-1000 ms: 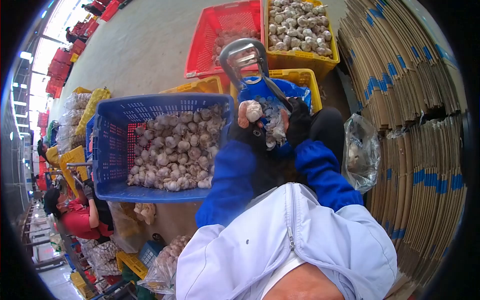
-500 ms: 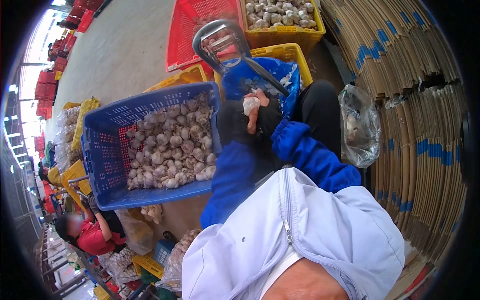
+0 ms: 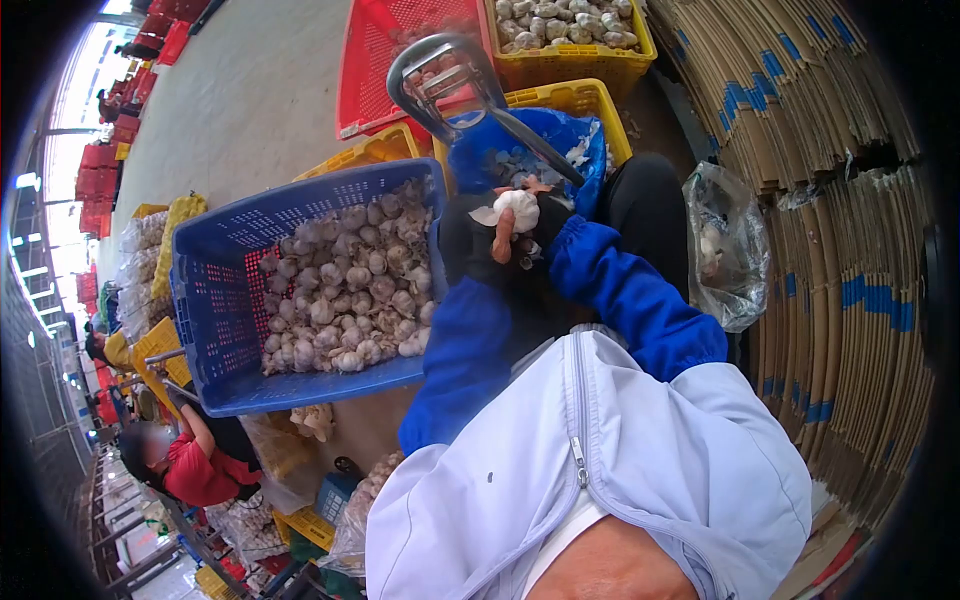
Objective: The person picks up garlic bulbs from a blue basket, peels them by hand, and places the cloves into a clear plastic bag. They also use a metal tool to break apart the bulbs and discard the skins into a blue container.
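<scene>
A white garlic bulb (image 3: pixel 517 209) is in my left hand (image 3: pixel 503 238), with the thumb pressed over it and a loose flap of papery skin at its side. My right hand (image 3: pixel 545 226) is close against the bulb's right side, just past the blue cuff. It looks dark, perhaps gloved, and its fingers are mostly hidden. Both hands are above my lap, at the near edge of a blue liner (image 3: pixel 590 165) that holds garlic peelings. A grey metal frame with a padded loop (image 3: pixel 435 75) rises over the liner.
On the left, a blue crate (image 3: pixel 300 395) holds many unpeeled garlic bulbs. Red (image 3: pixel 365 70) and yellow crates (image 3: pixel 570 70) stand ahead. A clear plastic bag (image 3: pixel 735 265) and stacked flattened cardboard boxes (image 3: pixel 830 300) are on the right. A person in a red shirt (image 3: pixel 205 470) works at lower left.
The garlic bulb has turned up into plain view, with my left thumb now across it and a skin flap sticking out. Earlier, only a small white part showed between the hands.
</scene>
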The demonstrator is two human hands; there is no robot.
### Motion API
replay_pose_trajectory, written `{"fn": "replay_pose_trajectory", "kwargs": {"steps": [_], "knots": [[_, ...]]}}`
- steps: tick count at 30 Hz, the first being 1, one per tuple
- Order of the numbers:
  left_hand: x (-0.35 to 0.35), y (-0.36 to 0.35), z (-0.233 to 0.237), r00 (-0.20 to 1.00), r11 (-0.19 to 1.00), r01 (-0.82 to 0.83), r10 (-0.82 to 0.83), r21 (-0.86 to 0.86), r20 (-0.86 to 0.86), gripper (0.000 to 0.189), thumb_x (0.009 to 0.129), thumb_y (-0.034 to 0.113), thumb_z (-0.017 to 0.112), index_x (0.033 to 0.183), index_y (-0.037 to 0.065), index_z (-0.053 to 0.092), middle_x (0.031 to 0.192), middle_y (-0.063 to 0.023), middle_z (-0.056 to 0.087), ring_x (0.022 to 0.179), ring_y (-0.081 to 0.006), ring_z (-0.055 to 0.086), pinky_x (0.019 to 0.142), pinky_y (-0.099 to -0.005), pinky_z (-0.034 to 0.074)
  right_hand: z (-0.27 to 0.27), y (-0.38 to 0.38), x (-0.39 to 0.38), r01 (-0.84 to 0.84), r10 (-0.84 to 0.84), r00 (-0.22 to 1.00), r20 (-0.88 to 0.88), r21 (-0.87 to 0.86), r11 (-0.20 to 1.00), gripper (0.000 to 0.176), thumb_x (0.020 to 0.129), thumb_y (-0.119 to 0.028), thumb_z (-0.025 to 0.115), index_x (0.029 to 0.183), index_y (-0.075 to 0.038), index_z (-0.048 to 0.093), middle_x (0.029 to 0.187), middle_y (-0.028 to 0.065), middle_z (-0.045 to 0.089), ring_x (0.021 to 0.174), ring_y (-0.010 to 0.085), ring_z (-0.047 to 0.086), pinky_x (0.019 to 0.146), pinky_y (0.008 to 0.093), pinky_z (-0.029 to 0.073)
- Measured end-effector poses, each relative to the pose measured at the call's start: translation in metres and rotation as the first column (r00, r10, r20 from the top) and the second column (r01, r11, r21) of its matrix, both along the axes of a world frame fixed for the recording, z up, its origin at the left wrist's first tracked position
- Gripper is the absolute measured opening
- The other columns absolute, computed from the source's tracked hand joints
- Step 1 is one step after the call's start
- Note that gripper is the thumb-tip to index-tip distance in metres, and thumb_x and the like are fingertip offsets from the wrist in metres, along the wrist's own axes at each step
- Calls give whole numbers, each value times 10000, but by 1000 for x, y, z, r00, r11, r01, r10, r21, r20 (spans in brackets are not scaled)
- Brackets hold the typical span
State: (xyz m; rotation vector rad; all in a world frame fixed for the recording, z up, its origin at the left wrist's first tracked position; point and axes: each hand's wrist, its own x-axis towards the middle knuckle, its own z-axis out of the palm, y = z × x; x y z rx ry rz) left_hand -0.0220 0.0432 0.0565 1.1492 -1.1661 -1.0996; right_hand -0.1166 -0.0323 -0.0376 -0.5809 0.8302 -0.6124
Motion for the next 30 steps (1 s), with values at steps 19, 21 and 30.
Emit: {"fn": "replay_pose_trajectory", "kwargs": {"steps": [19,21,30], "knots": [[18,15,-31,939,976,125,-59,178,-340,499,868,508,333,1104,81,438,732,-53,517,508,-114,481,379,-216,401,80,35,-19,-162,137,907,399,30,986,356,847,-331,449,1048,-63,568,756,51,592,558,143,537,472,267,450],[31,12,-54,820,921,327,-165,210,-549,527,870,529,289,1116,85,429,717,-54,510,496,-113,473,365,-229,401,59,36,-25,-179,215,975,56,-371,911,364,846,-281,447,1127,-55,499,820,62,573,630,161,553,549,294,468],[8,10,-67,824,982,163,-80,98,-561,385,912,342,325,1099,34,460,837,-100,529,711,-137,503,624,-237,419,76,68,2,196,-391,913,-119,-713,673,266,820,-250,545,964,-26,540,804,87,576,737,177,576,648,280,454]]}}
